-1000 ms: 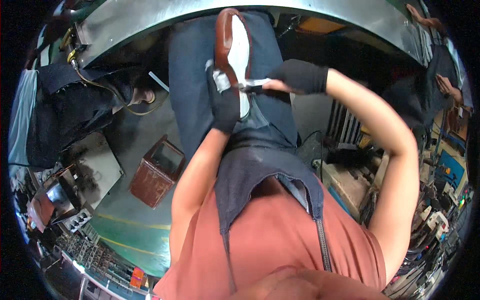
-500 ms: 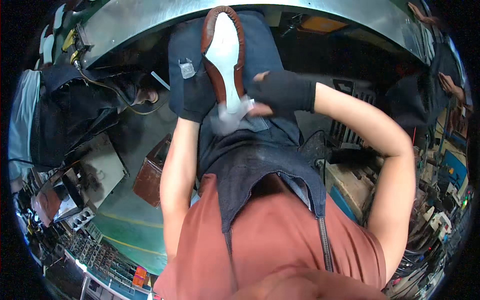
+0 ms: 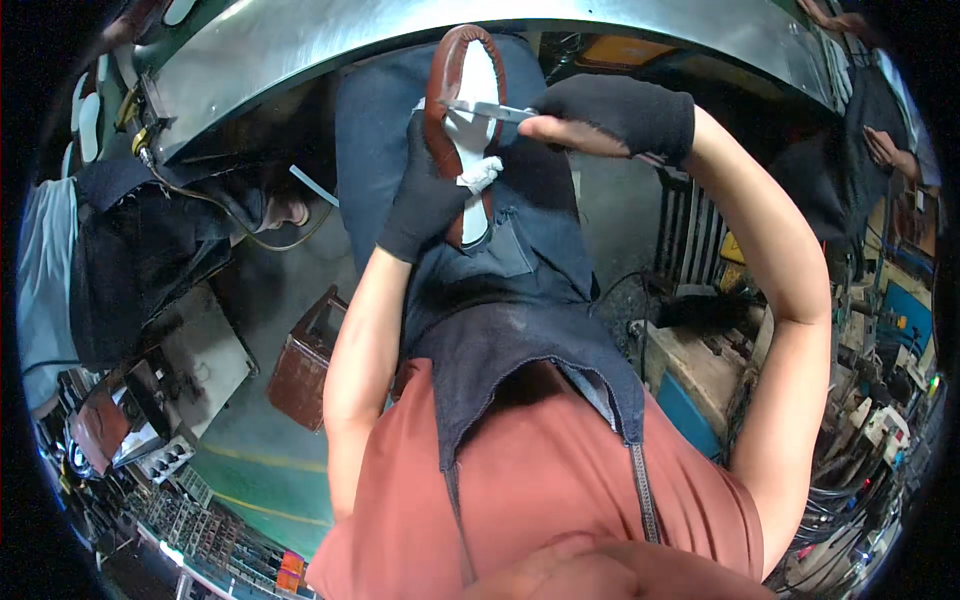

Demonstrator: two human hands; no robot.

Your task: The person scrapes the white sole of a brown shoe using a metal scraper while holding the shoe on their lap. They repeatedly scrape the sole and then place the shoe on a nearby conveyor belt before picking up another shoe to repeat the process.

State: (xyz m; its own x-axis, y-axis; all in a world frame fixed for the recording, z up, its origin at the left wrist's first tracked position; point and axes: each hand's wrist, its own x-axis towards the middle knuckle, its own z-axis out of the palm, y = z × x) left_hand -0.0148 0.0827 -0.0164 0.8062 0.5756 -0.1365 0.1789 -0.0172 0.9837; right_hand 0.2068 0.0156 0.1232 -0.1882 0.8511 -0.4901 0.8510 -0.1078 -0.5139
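A brown leather shoe upper (image 3: 440, 140) with a white sole-side board (image 3: 478, 75) rests on my apron-covered lap, toe end pointing away from me. My left hand (image 3: 425, 195), in a black fingerless glove, grips it around its left side. The thumb, wrapped in something white (image 3: 480, 175), presses across the narrow middle. My right hand (image 3: 600, 120), gloved alike, is closed around a slim silver metal tool (image 3: 495, 111). That tool's tip reaches over the board to the left leather edge of the forepart. Its exact kind is hard to make out, since my fingers cover the rear part.
Beyond my knees runs a metal workbench edge (image 3: 300, 50). A brown stool (image 3: 303, 365) stands on the floor at left. A hose (image 3: 205, 205) hangs by a person in dark clothing (image 3: 150, 260). Another person's hand (image 3: 885, 148) shows at far right, above machinery.
My right hand has moved up from the narrow end to the forepart, and the silver tool now shows in it. The blurred whitish material there is gone. My left thumb now lies over the board.
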